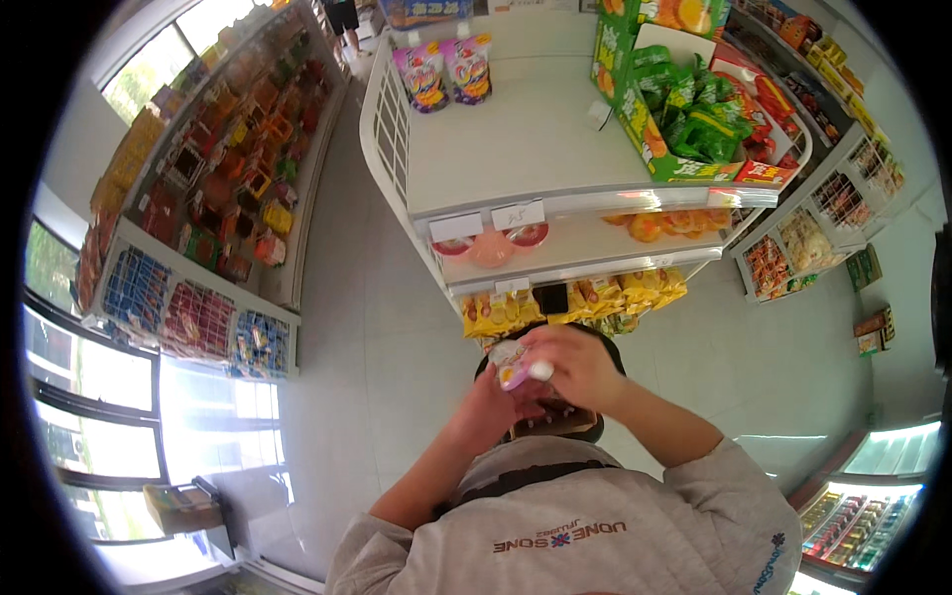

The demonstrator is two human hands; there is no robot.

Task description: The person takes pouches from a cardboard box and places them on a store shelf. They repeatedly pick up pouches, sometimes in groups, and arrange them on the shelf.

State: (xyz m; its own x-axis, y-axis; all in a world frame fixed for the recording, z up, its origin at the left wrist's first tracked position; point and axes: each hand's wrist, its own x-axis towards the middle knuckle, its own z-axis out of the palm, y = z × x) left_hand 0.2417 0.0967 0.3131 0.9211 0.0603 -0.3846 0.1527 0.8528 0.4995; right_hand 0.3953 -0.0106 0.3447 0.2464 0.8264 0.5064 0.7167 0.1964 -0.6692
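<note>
Both of my hands are close together in front of my body, near the front of the shelf unit. My left hand [494,405] grips a small white and purple package [509,363] from below. My right hand [584,368] reaches over from the other side, its fingers at the top of the package. A small white end piece [541,370] shows between the hands; I cannot tell if it belongs to the package. Beneath the hands is an open brown box [558,428] with small items in it, partly hidden.
A white shelf unit [506,156] stands ahead, with two purple pouches [467,71] and a box of green packets [695,104]. Yellow snack bags [498,316] fill its lowest visible level. Shelving with wire baskets [197,316] runs along the left, and another basket rack [807,230] stands right.
</note>
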